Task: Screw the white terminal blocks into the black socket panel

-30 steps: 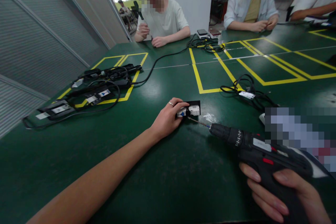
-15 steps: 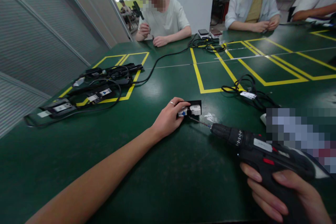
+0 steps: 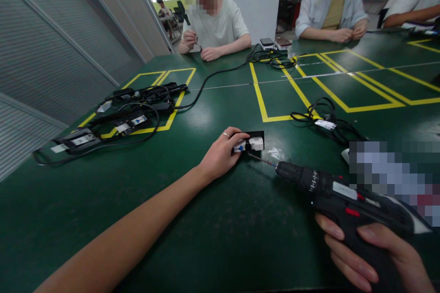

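Note:
My left hand, with a ring on one finger, grips a small black adapter with a white label, pressing it onto the green table. My right hand is wrapped round the handle of a black cordless drill at the lower right. The drill's thin bit points left and its tip touches the adapter's near edge.
Several black adapters with cables lie in a yellow-taped box at the left. A coiled black cable lies right of centre. Two people sit at the far edge, with phones and cables between them. A grey wall runs along the left.

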The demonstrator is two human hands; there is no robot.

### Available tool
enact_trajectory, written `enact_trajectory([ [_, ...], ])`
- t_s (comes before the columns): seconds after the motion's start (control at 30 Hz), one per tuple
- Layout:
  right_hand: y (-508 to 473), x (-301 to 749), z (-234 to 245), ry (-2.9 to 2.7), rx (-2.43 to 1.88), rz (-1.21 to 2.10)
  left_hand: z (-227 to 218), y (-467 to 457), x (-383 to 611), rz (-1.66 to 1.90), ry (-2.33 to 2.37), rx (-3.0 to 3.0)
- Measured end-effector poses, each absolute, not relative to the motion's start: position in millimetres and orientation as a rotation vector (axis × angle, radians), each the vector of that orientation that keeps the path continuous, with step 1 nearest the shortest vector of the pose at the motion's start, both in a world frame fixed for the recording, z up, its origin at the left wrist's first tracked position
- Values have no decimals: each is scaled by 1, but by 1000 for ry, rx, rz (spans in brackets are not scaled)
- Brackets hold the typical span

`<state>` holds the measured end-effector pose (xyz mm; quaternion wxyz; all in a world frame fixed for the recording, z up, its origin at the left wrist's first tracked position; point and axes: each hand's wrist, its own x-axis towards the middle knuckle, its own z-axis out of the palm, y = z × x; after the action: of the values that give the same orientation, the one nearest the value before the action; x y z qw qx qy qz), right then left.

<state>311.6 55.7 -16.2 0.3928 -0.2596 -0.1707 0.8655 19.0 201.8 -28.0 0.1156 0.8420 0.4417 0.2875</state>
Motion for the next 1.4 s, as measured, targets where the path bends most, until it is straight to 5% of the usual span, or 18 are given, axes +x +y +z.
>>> enact_trajectory([
  [1.4, 57, 315, -18, -399, -646, 2228, -29, 204, 18, 816, 1274, 2468],
])
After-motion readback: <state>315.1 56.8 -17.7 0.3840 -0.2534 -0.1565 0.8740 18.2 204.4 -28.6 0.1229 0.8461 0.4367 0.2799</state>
